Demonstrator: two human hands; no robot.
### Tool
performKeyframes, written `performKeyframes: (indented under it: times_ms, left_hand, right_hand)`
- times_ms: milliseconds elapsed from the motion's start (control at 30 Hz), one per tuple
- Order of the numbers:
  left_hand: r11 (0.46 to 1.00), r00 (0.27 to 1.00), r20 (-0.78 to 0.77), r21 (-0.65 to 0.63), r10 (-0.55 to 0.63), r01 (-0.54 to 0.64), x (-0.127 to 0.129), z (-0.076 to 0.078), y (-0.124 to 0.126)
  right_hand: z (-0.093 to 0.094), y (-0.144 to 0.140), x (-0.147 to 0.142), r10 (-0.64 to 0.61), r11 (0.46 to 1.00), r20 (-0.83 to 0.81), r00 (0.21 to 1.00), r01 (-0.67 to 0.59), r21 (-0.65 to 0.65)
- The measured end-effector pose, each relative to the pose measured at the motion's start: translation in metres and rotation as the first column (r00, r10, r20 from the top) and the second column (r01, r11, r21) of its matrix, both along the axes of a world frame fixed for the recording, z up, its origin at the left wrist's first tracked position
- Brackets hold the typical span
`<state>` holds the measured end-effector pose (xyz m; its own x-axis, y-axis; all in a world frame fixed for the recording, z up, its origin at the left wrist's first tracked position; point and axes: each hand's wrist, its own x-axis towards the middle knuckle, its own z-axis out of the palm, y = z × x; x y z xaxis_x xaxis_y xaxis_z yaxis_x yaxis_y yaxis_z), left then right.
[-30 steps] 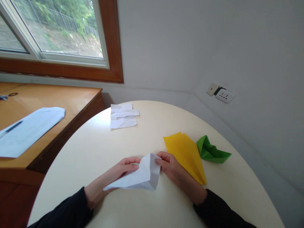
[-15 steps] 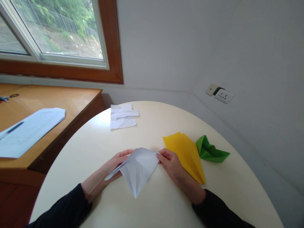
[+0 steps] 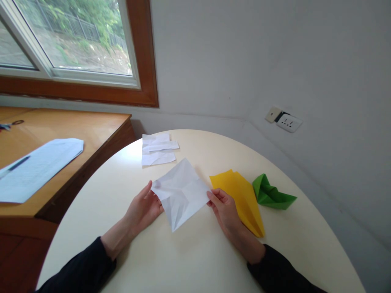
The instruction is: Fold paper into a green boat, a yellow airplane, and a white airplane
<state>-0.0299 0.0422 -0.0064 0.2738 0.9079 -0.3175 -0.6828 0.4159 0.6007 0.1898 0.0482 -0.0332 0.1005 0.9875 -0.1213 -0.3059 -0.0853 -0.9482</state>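
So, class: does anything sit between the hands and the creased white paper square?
Nothing visible: the left hand and right hand each hold a corner of the creased white paper square.

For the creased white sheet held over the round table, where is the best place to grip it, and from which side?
Judging by its pose, grip the creased white sheet at its two side corners, one from each side, as the left hand and right hand do now. It stands like a diamond with points near and far, so pinching the side corners likely keeps it spread flat above the round table.
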Motion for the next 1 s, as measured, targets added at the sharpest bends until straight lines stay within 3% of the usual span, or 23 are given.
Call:
performKeyframes:
  times_ms: [200,567,800,1000]
  left_hand:
    - [0.999,0.998,-0.06,0.042,-0.027,0.029,0.005,0.006,-0.005]
    - [0.986,0.968,-0.199,0.045,-0.151,0.163,0.006,-0.006,-0.008]
    - [0.997,0.948,-0.318,0.06,-0.025,0.047,0.007,-0.004,-0.007]
    - [0.996,0.913,-0.4,0.069,0.077,-0.054,0.007,-0.004,-0.006]
  right_hand:
    - [-0.003,0.0,0.001,0.01,1.0,0.032,0.999,-0.01,0.023]
    - [-0.006,0.0,0.0,-0.025,0.997,0.186,0.982,0.011,0.079]
    - [-0.004,-0.001,0.001,-0.027,0.991,0.312,0.95,-0.017,0.136]
    - [0.001,-0.005,-0.001,0.045,0.992,0.267,0.963,-0.075,0.104]
